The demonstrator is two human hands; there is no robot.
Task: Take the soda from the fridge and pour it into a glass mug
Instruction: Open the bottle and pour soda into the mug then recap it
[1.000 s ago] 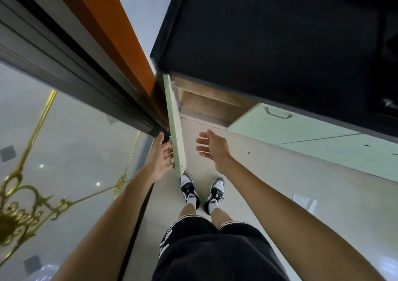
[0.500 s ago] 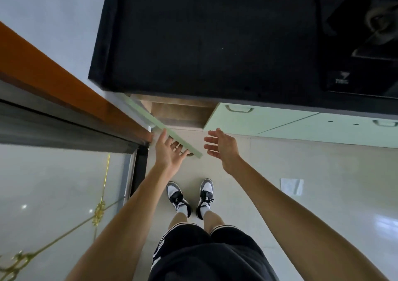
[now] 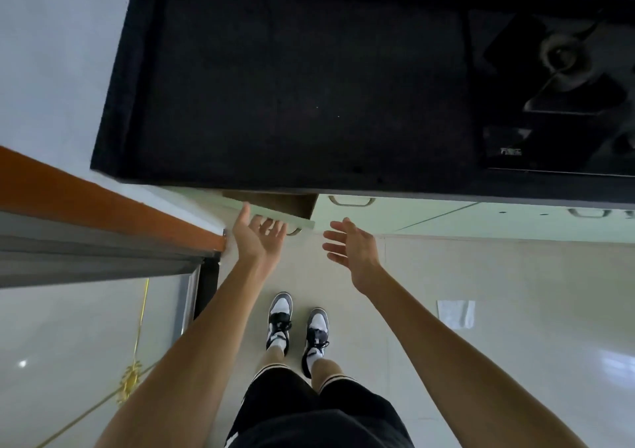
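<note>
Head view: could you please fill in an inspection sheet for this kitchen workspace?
Surface: black countertop, hob set in at right.
Job's things: nothing seen.
Clutter: white sheet on the floor.
Grippers: left hand open, fingers touching the partly open pale green cabinet door; right hand open, holding nothing.
Cables: nothing seen.
Surroundings: tiled floor, glass door with gold pattern at left, closed green cabinets at right.

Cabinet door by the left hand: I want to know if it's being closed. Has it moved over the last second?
Yes. The pale green cabinet door swung toward shut: it stood square to the black countertop edge and now lies nearly along it.
</note>
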